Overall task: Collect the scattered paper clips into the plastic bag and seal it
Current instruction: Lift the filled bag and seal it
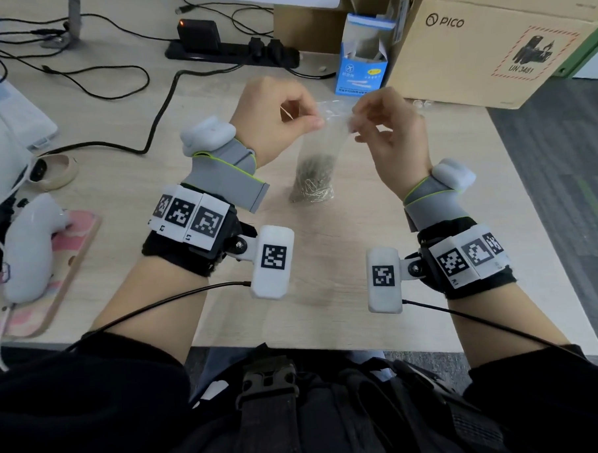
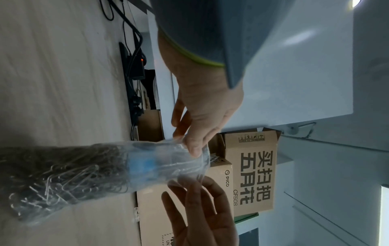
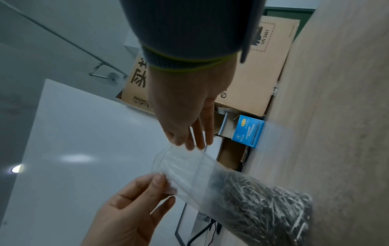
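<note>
Sealing step in hand: plastic bag (image 1: 317, 157) upright, paper clips (image 1: 311, 188) inside, left hand (image 1: 279, 121) and right hand (image 1: 389, 130) pinching its unsealed mouth; next, press closed

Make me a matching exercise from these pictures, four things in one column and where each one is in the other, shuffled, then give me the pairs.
Things:
1. paper clips
2. plastic bag
3. small blue box
4. PICO carton

Places or states:
A. standing open-topped behind the hands
B. heaped at the bottom of the bag
C. at the desk's far right corner
D. pinched at its top by the left hand and right hand

Pairs: 1-B, 2-D, 3-A, 4-C
</note>
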